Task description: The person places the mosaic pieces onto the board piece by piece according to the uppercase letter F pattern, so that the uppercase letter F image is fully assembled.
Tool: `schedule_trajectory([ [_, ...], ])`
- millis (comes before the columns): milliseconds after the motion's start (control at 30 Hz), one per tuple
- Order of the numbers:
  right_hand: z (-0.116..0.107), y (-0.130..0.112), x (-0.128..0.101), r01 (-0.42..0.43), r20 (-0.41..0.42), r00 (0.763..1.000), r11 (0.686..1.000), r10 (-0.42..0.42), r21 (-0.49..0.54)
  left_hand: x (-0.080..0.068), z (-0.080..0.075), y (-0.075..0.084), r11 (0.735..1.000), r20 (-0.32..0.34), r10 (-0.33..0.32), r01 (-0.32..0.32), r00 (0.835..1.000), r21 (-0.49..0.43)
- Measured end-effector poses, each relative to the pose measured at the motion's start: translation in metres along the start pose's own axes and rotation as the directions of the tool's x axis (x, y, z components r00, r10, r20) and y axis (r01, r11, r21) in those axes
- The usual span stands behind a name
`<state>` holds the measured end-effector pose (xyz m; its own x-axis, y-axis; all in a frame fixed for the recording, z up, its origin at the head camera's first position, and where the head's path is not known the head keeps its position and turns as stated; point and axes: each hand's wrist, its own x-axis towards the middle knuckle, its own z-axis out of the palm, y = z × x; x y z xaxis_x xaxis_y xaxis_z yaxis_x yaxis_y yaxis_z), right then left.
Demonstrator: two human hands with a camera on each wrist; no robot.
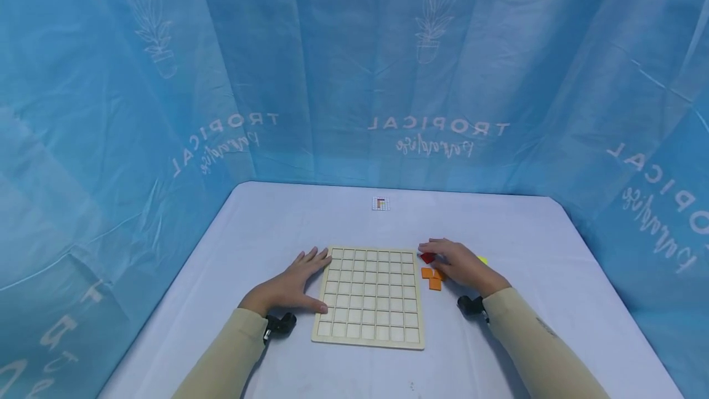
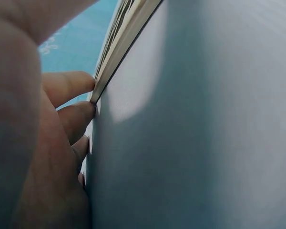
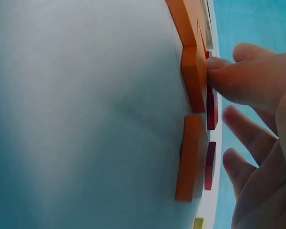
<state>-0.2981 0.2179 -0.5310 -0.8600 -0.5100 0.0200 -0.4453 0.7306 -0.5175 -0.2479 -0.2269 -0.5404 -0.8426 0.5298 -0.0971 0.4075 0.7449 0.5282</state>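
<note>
1. Head: the left hand [image 1: 293,285] lies flat, fingers straight, against the board's [image 1: 370,296] left edge; the right hand [image 1: 462,266] covers the pieces just right of the board, red piece [image 1: 428,257] at its fingertips.
2. Left wrist: fingers [image 2: 69,86] touch the board's [image 2: 121,36] edge.
3. Right wrist: a finger [image 3: 243,78] presses the orange piece [image 3: 195,76]; whether it pinches, I cannot tell.

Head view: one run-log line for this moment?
left hand: flat, touching pale wooden grid board left edge | right hand: fingers on red flat piece, beside orange flat pieces | board cells: empty
</note>
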Motion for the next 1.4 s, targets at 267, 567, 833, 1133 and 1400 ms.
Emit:
schedule_trajectory([
  [267,0.005,0.000,0.008,-0.037,-0.039,0.999,0.999,0.036,-0.011,0.000,0.001,-0.002,1.000,-0.003,0.022,-0.022,1.000,0.007],
  [567,0.007,-0.002,0.010,-0.020,-0.078,0.997,1.000,0.018,-0.024,-0.001,0.002,0.000,1.000,-0.021,0.020,-0.020,1.000,0.014],
  [833,0.009,-0.004,0.010,-0.003,-0.102,0.995,0.999,-0.002,-0.052,-0.001,0.002,0.001,1.000,-0.026,0.011,-0.010,1.000,0.026],
  [1133,0.007,-0.010,0.010,-0.025,-0.122,0.992,1.000,0.023,-0.014,0.000,0.004,-0.001,0.999,-0.028,0.007,-0.006,1.000,0.032],
  [1400,0.008,-0.019,0.017,0.015,-0.132,0.991,0.999,-0.010,0.041,0.001,0.005,-0.003,0.999,-0.036,0.015,-0.013,0.999,0.047],
])
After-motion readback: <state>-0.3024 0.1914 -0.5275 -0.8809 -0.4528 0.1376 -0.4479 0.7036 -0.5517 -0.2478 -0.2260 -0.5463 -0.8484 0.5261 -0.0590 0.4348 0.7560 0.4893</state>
